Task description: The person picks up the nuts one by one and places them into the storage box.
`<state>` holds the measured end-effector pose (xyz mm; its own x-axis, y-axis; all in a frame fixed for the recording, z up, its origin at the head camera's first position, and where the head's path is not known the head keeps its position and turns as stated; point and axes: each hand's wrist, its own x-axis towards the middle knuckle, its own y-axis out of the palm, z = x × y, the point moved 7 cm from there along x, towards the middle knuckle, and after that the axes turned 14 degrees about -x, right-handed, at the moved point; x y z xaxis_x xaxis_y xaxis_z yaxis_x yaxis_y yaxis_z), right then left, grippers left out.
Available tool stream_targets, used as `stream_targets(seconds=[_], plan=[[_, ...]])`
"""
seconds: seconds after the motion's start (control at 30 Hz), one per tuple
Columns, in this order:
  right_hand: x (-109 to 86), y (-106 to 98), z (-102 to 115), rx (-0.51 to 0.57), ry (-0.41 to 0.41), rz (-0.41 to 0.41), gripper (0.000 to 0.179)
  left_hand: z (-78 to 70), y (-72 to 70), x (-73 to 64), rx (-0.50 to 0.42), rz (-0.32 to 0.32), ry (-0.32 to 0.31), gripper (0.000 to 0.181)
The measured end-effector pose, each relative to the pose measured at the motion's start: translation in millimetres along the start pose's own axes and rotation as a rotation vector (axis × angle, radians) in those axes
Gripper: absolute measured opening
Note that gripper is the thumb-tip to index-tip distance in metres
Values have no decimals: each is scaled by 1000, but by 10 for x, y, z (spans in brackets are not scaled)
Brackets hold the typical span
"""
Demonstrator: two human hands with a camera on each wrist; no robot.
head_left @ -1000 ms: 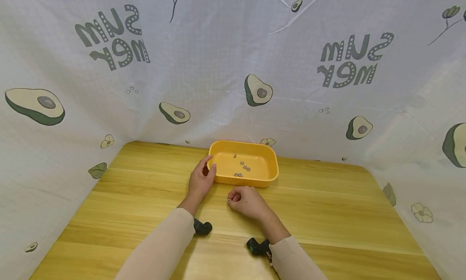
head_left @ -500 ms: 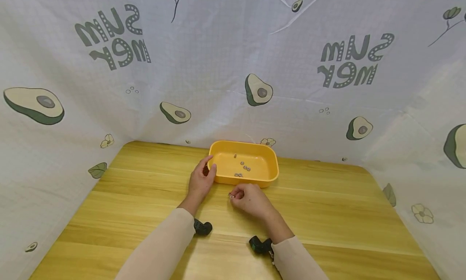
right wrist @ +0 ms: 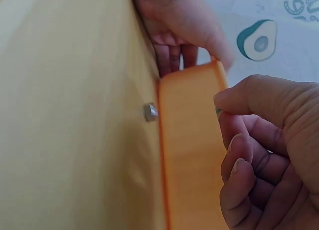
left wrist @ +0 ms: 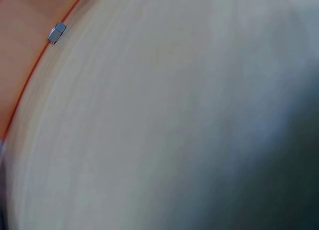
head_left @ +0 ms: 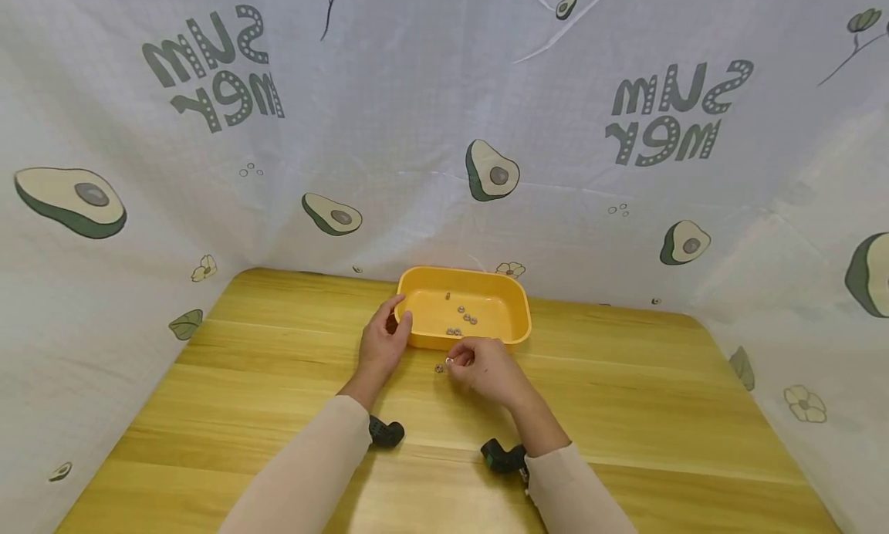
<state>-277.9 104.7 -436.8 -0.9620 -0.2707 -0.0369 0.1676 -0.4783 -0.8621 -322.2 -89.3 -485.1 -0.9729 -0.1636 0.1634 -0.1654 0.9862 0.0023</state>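
A yellow plastic bin (head_left: 425, 310) stands at the back of the table, with several small metal nuts (head_left: 461, 309) scattered on its floor. My left hand (head_left: 383, 345) holds the bin's left front corner, thumb at the front and fingers along the left side. Just in front of the bin, my right hand (head_left: 489, 370) pinches a metal nut (head_left: 449, 361) between thumb and forefinger; in the right wrist view the fingers mostly hide it. Another hex nut (right wrist: 150, 112) lies on the table close to the bin's front wall, also visible in the left wrist view.
The wooden table (head_left: 625, 410) spreads out around the bin. Behind it hangs a white curtain (head_left: 417, 133) printed with avocados. A black device (head_left: 386, 434) sits at the left wrist and another black device (head_left: 503, 457) at the right wrist.
The right hand has moved slightly forward and right, lifting one nut closer to the bin. The nut left on the table now shows. The left hand has stayed on the bin.
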Motion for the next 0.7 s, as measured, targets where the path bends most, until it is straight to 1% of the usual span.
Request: stream_targets(seconds=[0.13,0.23,0.37,0.53,0.7], plan=[[37,-112,7,-22,26,-23,6,2,-14,4,-4,5,-1,44],[75,-201,19,-60,36,-39,8,-4,-19,9,-4,5,-2,44],[138,-311,23,-83,30,-50,10,-17,-21,16,3,-1,-2,43],[227,-395,-7,-57,32,-40,13,-12,-19,21,19,-3,2,42],[322,-441,-32,-59,32,-30,16,-5,-15,29,10,0,1,43]])
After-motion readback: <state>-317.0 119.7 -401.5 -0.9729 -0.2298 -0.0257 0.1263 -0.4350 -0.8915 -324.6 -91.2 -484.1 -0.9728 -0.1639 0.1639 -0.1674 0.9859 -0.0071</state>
